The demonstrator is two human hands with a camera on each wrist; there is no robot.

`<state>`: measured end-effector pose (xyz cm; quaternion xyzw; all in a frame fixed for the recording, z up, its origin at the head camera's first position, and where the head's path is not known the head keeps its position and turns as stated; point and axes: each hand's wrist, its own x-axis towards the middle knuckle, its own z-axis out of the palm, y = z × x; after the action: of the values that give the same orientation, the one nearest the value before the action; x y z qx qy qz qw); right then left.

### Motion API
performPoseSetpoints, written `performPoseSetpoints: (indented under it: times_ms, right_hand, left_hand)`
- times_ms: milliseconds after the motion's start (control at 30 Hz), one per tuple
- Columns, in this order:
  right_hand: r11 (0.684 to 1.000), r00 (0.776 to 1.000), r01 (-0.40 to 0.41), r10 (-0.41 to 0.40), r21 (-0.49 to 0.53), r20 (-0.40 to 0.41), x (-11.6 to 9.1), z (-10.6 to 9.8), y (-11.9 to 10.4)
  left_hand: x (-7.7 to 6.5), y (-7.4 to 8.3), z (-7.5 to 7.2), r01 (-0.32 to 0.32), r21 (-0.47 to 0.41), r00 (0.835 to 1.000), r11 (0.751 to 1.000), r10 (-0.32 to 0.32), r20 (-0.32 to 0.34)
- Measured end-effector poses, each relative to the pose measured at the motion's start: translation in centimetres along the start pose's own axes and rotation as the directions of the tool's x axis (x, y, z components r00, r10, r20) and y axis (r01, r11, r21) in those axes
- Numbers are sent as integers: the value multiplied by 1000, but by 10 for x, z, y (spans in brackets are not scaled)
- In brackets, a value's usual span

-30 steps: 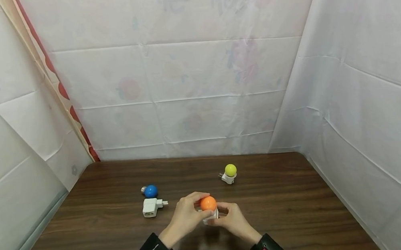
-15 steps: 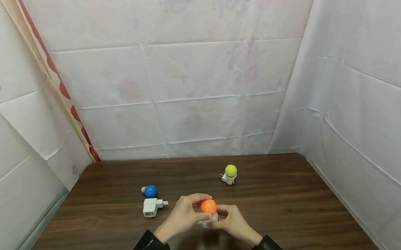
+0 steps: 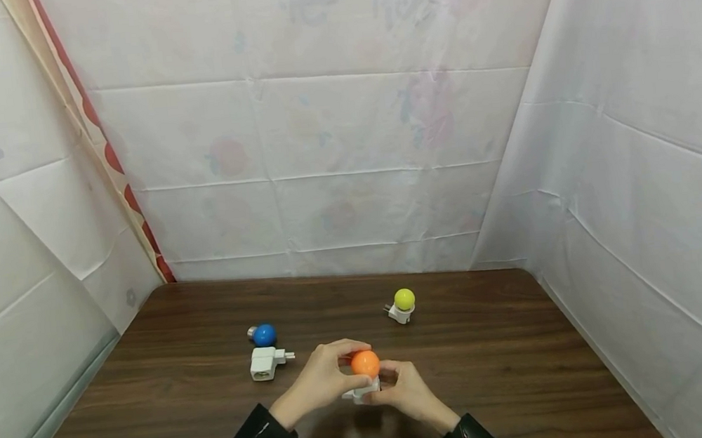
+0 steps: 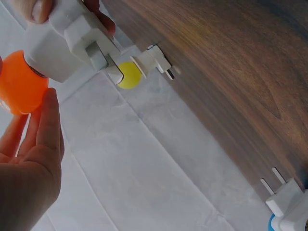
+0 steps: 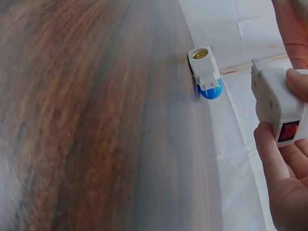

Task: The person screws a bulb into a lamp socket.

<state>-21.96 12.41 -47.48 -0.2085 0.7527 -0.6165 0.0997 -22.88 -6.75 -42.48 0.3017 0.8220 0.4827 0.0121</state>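
Fingertips of my left hand (image 3: 323, 375) grip an orange bulb (image 3: 365, 363) from its left side, thumb in front and fingers behind. My right hand (image 3: 410, 391) holds a white plug-in lamp socket (image 3: 363, 391) just under the bulb, pinching it between thumb and fingers. In the left wrist view the orange bulb (image 4: 23, 84) sits at the mouth of the white socket (image 4: 50, 53), whose flat prongs point away from it. A red rocker switch (image 5: 288, 131) shows on the socket's end in the right wrist view. Both things are held above the table.
A yellow bulb (image 3: 404, 299) stands in another white plug socket (image 3: 401, 314) at the back right. To the left lie a blue bulb (image 3: 264, 335) and a white socket with prongs (image 3: 263, 363) on the dark wooden table (image 3: 186, 418). White cloth (image 3: 318, 144) hangs around it.
The orange bulb and its socket have come down slightly, and the socket has turned so its lower part points more left. My left hand has shifted a little left. The other bulbs stay put.
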Motion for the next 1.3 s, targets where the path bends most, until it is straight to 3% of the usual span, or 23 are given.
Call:
performPoseSetpoints:
  times_ms: [233, 533, 900, 1000, 1133, 1300]
  right_hand:
    - [1000, 1000, 4, -4, -5, -3, 3, -1, 10]
    - [987, 996, 29, -42, -159, -79, 5, -2, -1]
    - [985, 995, 25, -40, -168, -89, -4, 3, -35]
    - [985, 994, 29, -46, -170, -100, -3, 1, -27]
    - [986, 990, 23, -46, -167, -132, 5, -9, 0]
    - [981, 974, -29, -15, -189, -226, 17, -30, 23]
  left_hand:
    - [1, -2, 2, -16, -2, 999, 1000, 16, -50]
    - [0, -3, 3, 15, -16, 999, 1000, -16, -51]
    - [0, -4, 4, 29, -71, 999, 997, -32, -29]
    - [-2, -4, 3, 30, -87, 999, 996, -32, -29]
    - [-7, -7, 1, 37, -68, 996, 997, -42, -79]
    - [-16, -11, -2, 66, -4, 989, 998, -66, -136]
